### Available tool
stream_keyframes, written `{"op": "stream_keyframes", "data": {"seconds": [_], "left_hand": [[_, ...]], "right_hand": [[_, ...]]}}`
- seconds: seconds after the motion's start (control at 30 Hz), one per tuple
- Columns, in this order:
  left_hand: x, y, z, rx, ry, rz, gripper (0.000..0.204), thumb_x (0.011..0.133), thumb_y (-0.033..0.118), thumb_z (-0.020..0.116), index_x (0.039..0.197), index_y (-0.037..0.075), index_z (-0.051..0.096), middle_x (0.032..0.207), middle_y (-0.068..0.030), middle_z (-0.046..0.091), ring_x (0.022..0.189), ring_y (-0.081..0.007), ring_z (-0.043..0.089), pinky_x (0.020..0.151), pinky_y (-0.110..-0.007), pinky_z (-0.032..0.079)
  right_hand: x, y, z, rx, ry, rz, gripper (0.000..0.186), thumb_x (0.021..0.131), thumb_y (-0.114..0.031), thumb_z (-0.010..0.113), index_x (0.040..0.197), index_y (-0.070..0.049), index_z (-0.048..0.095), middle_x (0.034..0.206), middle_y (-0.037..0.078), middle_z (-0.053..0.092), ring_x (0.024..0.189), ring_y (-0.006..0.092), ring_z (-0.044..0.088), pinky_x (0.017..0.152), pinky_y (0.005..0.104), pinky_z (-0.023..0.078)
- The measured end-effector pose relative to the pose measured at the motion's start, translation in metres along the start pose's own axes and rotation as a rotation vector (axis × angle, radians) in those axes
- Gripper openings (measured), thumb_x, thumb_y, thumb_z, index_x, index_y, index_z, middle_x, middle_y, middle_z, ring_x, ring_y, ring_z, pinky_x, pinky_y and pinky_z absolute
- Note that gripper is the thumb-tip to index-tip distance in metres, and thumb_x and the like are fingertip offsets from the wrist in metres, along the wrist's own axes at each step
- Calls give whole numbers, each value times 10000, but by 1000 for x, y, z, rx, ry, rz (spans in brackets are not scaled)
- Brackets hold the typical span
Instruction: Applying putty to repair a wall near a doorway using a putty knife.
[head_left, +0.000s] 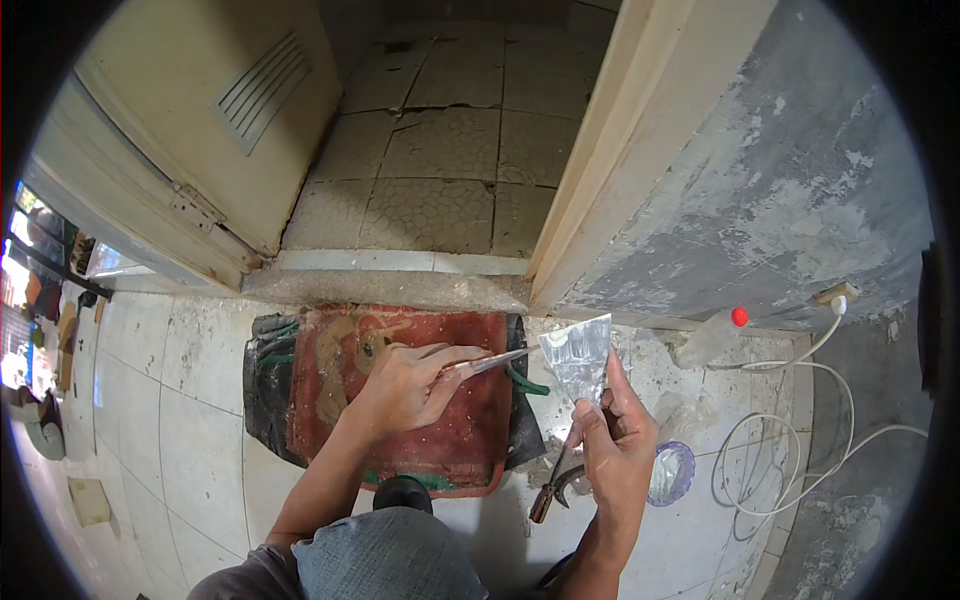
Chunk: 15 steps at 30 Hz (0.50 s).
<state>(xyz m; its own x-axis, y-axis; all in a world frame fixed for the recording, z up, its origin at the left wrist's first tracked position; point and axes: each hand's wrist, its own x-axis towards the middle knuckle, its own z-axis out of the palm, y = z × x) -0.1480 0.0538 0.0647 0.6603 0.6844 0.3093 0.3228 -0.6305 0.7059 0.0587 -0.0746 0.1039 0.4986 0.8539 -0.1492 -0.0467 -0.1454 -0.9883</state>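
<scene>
My right hand (618, 425) grips a putty knife (576, 355) low on its blade, near the handle. Its wide, flared blade points up and is smeared with whitish paste. In my left hand (415, 385) is a thin, flat-bladed scraper (500, 358), seen nearly edge-on. Its tip points right and comes up close to the putty knife's left edge; I cannot tell whether they touch. Both hands are raised above a worn red mat (450, 440). Just left of my right wrist, a dark curved tool with a brown end (543, 500) rests on the floor.
A purple-rimmed bowl (688, 490) with whitish contents stands right of my right hand. Beyond it are a red-capped clear bottle (712, 338) and a looped white cable (735, 480) by the patched grey wall (780, 200). Ahead, a raised sill (390, 288) crosses the doorway beside a door (200, 100).
</scene>
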Motion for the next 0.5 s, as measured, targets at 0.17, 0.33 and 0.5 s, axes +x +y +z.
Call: {"op": "stream_keyframes", "data": {"seconds": [0.17, 0.33, 0.5], "left_hand": [[-8, -7, 5, -106, 71, -185, 188, 888, 115, 622, 1038, 2, 642, 751, -158, 657, 581, -288, 627, 582, -334, 498], [-10, -13, 8, -235, 156, -312, 146, 902, 124, 612, 963, -8, 624, 692, -96, 630, 593, -163, 592, 614, -300, 480], [-10, -15, 13, -646, 309, -511, 126, 909, 117, 614, 944, -3, 623, 838, 1, 632, 755, -82, 569, 700, -266, 475]], "right_hand": [[2, -7, 5, 135, 136, -42, 533, 917, 23, 542, 1430, 42, 397, 830, 55, 614, 634, 75, 535, 539, 208, 437], [13, 0, -1, 228, 191, -8, 447, 940, -7, 536, 1368, 74, 439, 887, 91, 656, 683, 81, 566, 557, 210, 447], [18, 5, -2, 426, 200, 12, 368, 972, -96, 541, 1314, 37, 510, 910, 82, 673, 708, 86, 586, 563, 209, 435]]}}
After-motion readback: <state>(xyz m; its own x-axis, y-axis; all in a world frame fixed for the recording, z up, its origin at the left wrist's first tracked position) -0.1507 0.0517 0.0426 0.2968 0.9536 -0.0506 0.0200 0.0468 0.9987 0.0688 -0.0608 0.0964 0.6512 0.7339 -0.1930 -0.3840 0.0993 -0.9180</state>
